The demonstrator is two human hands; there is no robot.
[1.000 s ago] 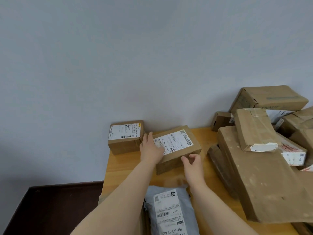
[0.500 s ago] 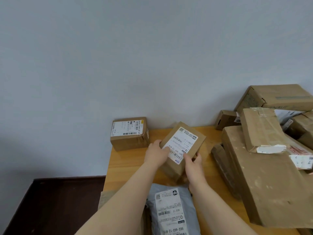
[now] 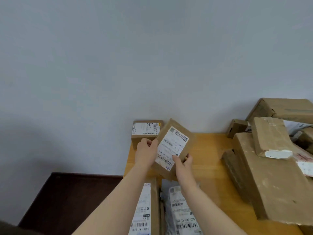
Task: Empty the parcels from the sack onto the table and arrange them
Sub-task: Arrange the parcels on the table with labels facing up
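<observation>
Both my hands hold a brown cardboard parcel (image 3: 176, 133) with a white shipping label, lifted and tilted above the wooden table (image 3: 208, 150). My left hand (image 3: 145, 150) grips its left edge. My right hand (image 3: 183, 162) grips its lower right corner, thumb on the label. Behind it, a smaller labelled box (image 3: 144, 131) sits at the table's far left corner against the wall. Near me lie a flat labelled carton (image 3: 147, 209) and a grey plastic mailer (image 3: 183, 211). No sack is visible.
A pile of cardboard parcels fills the right side: a large flat carton (image 3: 274, 184), a taped box (image 3: 269, 134) on top, and bigger boxes (image 3: 284, 107) against the wall. A dark brown surface (image 3: 67, 197) lies left of the table edge.
The parcel went from lying flat on the table to lifted and turned, its label now running lengthwise towards me. Both hands shifted their grip and moved slightly left with it.
</observation>
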